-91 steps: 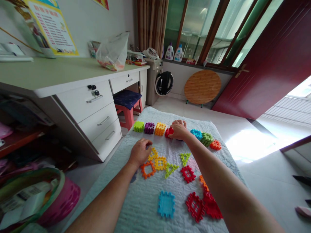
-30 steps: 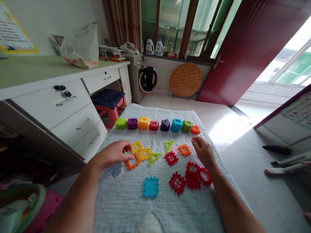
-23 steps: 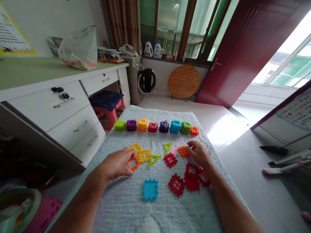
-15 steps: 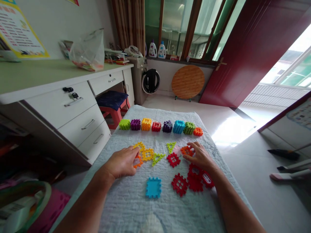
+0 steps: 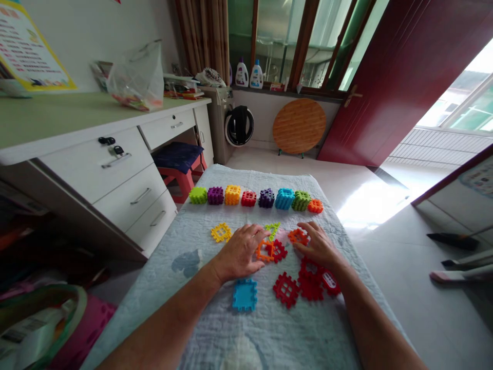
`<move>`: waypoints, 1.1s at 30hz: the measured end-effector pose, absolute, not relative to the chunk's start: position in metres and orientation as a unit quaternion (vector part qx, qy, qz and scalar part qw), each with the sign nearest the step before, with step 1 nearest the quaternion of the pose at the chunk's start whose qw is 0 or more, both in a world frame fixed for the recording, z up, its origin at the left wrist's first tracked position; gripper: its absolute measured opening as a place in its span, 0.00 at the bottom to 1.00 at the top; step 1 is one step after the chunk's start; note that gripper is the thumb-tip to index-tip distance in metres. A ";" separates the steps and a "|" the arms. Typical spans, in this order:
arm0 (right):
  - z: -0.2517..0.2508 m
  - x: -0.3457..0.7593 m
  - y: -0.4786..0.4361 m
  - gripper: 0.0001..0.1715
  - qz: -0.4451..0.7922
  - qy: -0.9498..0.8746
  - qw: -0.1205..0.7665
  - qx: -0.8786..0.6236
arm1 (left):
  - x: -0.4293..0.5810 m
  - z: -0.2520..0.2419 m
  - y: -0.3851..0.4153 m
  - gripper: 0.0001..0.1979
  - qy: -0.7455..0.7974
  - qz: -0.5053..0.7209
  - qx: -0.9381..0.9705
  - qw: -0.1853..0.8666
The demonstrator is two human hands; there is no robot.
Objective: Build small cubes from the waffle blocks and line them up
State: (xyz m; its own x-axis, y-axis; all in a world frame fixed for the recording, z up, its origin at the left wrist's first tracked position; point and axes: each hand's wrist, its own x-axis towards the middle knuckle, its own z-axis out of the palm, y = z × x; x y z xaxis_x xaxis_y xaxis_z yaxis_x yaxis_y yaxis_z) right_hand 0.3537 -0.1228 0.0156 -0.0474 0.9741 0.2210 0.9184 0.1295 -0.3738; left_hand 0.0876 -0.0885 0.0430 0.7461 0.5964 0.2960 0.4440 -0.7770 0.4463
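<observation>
My left hand (image 5: pixel 239 252) is closed on an orange square frame tile (image 5: pixel 265 258), its outer end over a red window tile (image 5: pixel 279 251). Under or beside this hand, the second yellow tile and one green triangle are out of sight. My right hand (image 5: pixel 320 245) grips an orange window tile (image 5: pixel 298 236) at its right side, between thumb and fingers. A lime-green triangle (image 5: pixel 274 230) lies between the hands. Another red window tile (image 5: pixel 286 290) and several red pieces (image 5: pixel 311 288) rest below my right hand. A blue square tile (image 5: pixel 245 295) lies nearest me, and a yellow window tile (image 5: pixel 221 233) lies farther left.
Stacks of coloured tiles, among them a blue stack (image 5: pixel 285 198) and a purple stack (image 5: pixel 215 195), line the far part of the cloth-covered table (image 5: pixel 215 329). A white desk (image 5: pixel 88 169) and a red stool (image 5: pixel 184 180) stand left. A pink basket (image 5: pixel 87 329) is at lower left.
My left hand has moved right with the orange frame tile, from beside the yellow tiles to the red window tile. My right hand stays at the orange window tile.
</observation>
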 end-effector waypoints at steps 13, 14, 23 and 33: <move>0.041 0.256 -0.128 0.18 0.086 -0.816 0.112 -0.561 | 0.022 0.001 -0.023 0.11 0.564 0.338 0.747 0.098; 0.042 0.259 -0.126 0.16 0.085 -0.811 0.131 -0.564 | 0.020 -0.002 -0.020 0.11 0.570 0.340 0.740 0.112; 0.044 0.348 -0.112 0.26 -0.010 -0.640 0.245 -0.728 | 0.022 -0.009 -0.019 0.11 0.568 0.354 0.722 0.174; 0.025 0.330 -0.118 0.23 -0.014 -0.650 0.091 -0.754 | 0.022 -0.008 -0.021 0.10 0.566 0.331 0.738 0.158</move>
State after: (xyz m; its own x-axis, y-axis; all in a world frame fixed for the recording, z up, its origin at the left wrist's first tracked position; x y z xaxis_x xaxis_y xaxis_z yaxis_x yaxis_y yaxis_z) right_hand 0.3297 -0.1179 0.0248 0.1550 0.9780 0.1398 0.9832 -0.1389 -0.1185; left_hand 0.0224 -0.0206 -0.0081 0.1395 0.9403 0.3106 0.7315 -0.3092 0.6077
